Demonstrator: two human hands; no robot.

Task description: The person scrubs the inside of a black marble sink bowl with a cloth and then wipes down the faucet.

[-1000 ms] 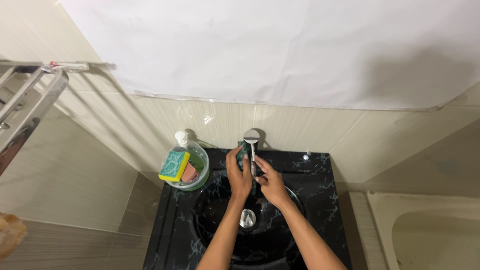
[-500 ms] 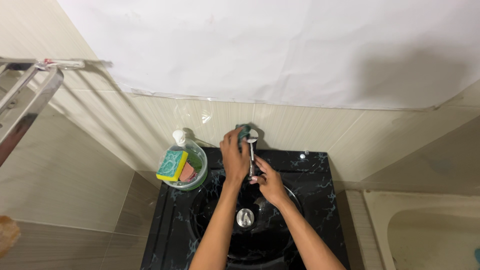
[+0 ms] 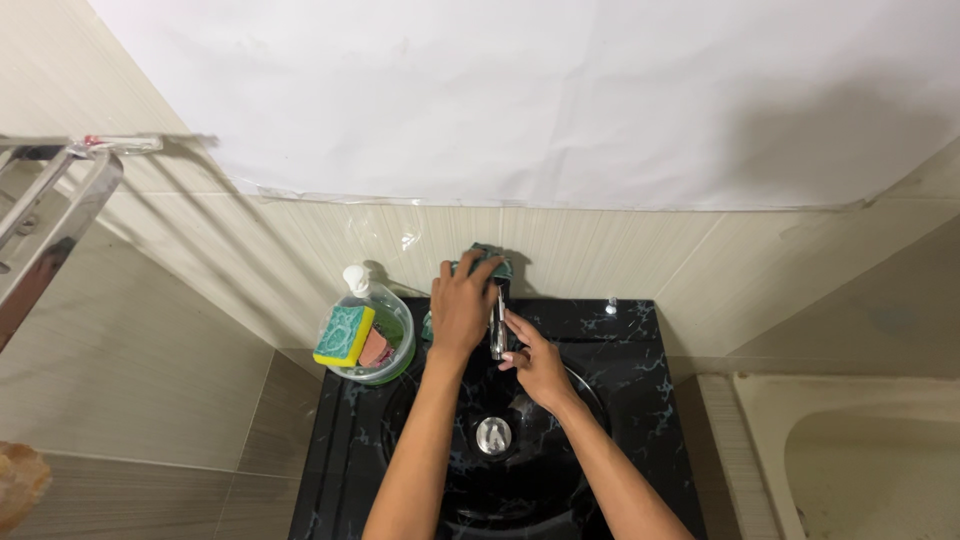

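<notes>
Green cloth [image 3: 488, 254] mostly under left hand [image 3: 462, 305]; faucet [image 3: 497, 325] half-hidden

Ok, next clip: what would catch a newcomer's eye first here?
Probably the two bare hands meeting at the chrome tap at the back of the glossy black marbled sink: the left hand presses a green cloth over the tap's top, and the right hand touches its spout. Next, the clear tub of coloured sponges on the sink's back left corner, and the big white sheet covering the wall above.
</notes>
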